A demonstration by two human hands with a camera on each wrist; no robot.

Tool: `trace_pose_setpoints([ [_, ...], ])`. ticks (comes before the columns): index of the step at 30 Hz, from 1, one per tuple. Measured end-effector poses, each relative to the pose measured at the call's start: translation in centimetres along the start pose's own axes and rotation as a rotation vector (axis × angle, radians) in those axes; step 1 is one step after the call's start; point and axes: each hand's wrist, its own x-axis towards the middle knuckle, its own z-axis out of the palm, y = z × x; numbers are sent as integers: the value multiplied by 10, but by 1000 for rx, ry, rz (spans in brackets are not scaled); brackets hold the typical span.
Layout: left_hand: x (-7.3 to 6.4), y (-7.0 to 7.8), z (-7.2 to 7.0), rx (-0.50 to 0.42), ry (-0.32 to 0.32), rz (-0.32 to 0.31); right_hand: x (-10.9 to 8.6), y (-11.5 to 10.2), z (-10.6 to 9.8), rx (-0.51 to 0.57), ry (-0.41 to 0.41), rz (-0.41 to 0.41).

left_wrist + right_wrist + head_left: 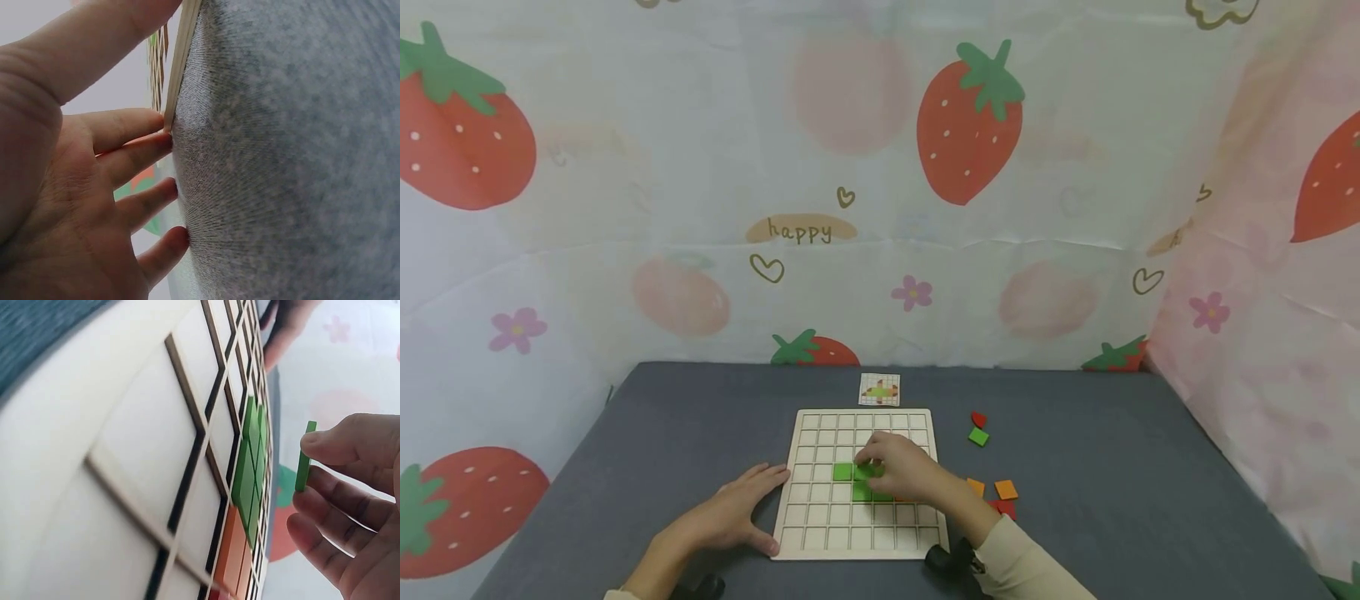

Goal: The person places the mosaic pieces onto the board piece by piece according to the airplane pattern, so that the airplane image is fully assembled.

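Green tile [304,456] in the right hand [904,468]: from my remote seat I see it pinched between thumb and fingertips, edge-on to the right wrist camera and lifted clear of the board [808,537]. That hand sits over the middle of the board, its remaining fingers bent, and the forearm [966,504] comes in across the board's right edge from a cream sleeve [1030,558]. Over at the left hand [730,510] I find nothing grasped: the fingers are spread, the thumb is at the board's near left corner, the forefinger meets its left edge, and the outer fingertips rest on the grey surface [1112,467]. Below the right hand, green tiles [861,492] lie flat in neighbouring cells near the board's middle, with orange tiles [231,544] next to them toward its right edge; the hand hides part of this group from my head view. Off the board's right edge, a red piece [978,419] and a loose green square [978,436] lie toward its far right corner, and orange squares [1006,490] with red pieces [1004,507] lie nearer me. A small patterned card [879,389] lies between the board's far edge and the surface's far edge
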Motion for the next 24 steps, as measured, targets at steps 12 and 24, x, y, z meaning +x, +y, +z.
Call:
trace_pose_setpoints([
  [12,-3,-2,1,5,19,19,12,-14,10,-85,-55,-4],
  [24,-2,0,-1,0,8,15,21,-19,18,-148,-90,-13],
])
